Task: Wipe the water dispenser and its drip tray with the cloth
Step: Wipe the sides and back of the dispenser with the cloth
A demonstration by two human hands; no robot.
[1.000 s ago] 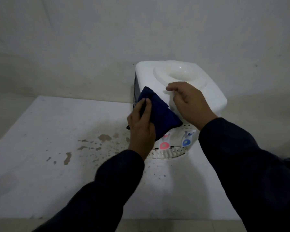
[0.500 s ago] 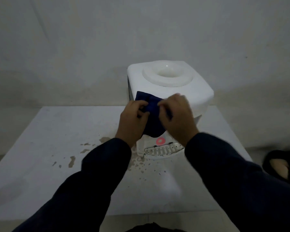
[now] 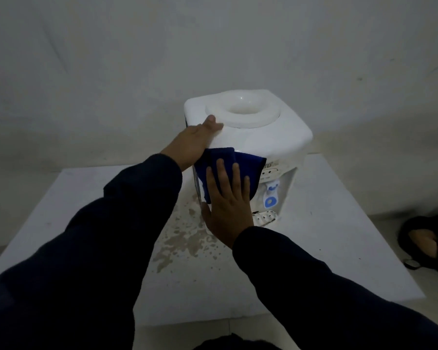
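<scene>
**Flat hand presses blue cloth to the dispenser's front**

A white plastic tabletop water dispenser stands on a white bench, close to a pale wall. Its top carries a raised round ring with a shallow bowl inside.

A folded dark blue cloth lies against the upper left part of the dispenser's front face, just under the overhanging top. The right hand is laid flat over the cloth, with its fingers straight and slightly spread, pointing up. The palm and fingers press the fabric to the panel; nothing is gripped.

The left hand rests on the top left corner of the dispenser, beside the ring. The two digits that show lie stretched along the top surface. The rest of its fingers are out of sight over the edge. The upper left corner of the cloth touches the heel of this hand.

Just to the right of the cloth is a white tap lever with a blue round marking. Below it sits the white perforated drip tray, partly hidden behind the right hand.

Brown stains and speckles cover the bench in front of and to the left of the dispenser's base. Both arms wear dark long sleeves. At the right edge, on the floor below the bench, a foot in a dark sandal shows.
</scene>
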